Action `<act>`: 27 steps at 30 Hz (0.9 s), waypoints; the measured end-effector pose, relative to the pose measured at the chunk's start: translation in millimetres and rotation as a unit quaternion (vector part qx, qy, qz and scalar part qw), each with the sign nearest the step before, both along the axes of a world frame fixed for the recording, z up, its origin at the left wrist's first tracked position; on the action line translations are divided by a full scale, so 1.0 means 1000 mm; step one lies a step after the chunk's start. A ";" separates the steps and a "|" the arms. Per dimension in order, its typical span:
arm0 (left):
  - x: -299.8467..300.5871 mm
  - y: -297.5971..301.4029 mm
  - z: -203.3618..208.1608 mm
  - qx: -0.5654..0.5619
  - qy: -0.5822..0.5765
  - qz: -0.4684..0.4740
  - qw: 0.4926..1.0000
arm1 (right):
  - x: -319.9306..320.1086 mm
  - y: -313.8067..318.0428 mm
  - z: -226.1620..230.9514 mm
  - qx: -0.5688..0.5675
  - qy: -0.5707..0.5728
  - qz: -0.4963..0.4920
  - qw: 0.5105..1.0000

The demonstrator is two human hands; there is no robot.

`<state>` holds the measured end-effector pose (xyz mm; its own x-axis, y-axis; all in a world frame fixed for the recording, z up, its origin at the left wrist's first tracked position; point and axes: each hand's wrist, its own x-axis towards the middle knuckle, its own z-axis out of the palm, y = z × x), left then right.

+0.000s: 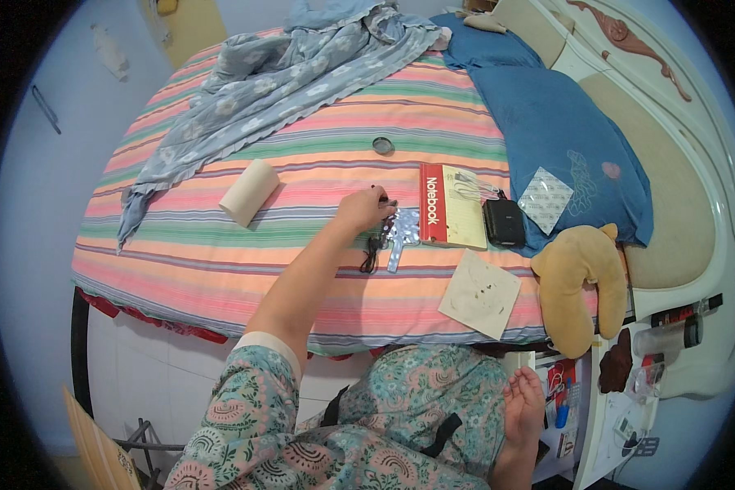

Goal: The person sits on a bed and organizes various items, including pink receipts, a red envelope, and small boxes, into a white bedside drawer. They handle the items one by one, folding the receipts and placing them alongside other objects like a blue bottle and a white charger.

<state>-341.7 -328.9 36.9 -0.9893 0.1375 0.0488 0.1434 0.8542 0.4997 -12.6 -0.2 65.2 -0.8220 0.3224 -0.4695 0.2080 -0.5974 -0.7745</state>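
Observation:
My left hand (366,211) reaches out over the striped bed, its fingers closed around a small dark thing that they mostly hide. Right beside it lies a blue-and-white patterned piece (402,232) with a narrow strip pointing toward me. A bundled black cable (371,255) rests just below the hand. To the right is a red-and-yellow notebook (457,208) with a white cable (469,184) on top. Low at the right, near the drawer, my right hand (524,404) hangs palm up, loosely curled, with nothing seen in it.
On the bed are a cream roll (250,193), a round dark lid (383,146), a black box-like case (504,223), a pale square sheet (480,295), a white packet (545,200) and a tan neck pillow (578,278). An open drawer (565,400) of small items stands at right.

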 end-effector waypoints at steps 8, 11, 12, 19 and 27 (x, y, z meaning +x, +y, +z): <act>0.033 -0.005 0.008 0.278 -0.127 -0.011 0.952 | 0.002 -0.010 0.000 -0.012 0.017 0.046 0.999; 0.108 0.031 0.066 0.364 -0.243 -0.107 0.893 | -0.014 -0.031 0.012 -0.019 0.030 0.099 0.995; 0.128 0.041 0.058 0.417 -0.199 -0.185 0.868 | -0.022 -0.039 0.013 -0.019 0.035 0.137 0.990; 0.233 0.090 0.065 0.382 -0.215 -0.241 0.866 | -0.036 -0.091 0.026 0.043 0.133 0.147 0.979; 0.250 0.095 0.055 0.719 -0.488 -0.167 0.466 | -0.001 -0.068 0.031 -0.017 0.110 0.083 0.990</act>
<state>-91.3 -234.1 91.9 -0.5726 0.8106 -0.1227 -0.7458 -0.4529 0.4885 -13.3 -68.4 96.5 -0.9460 0.1620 -0.2808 0.1333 -0.5951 -0.7925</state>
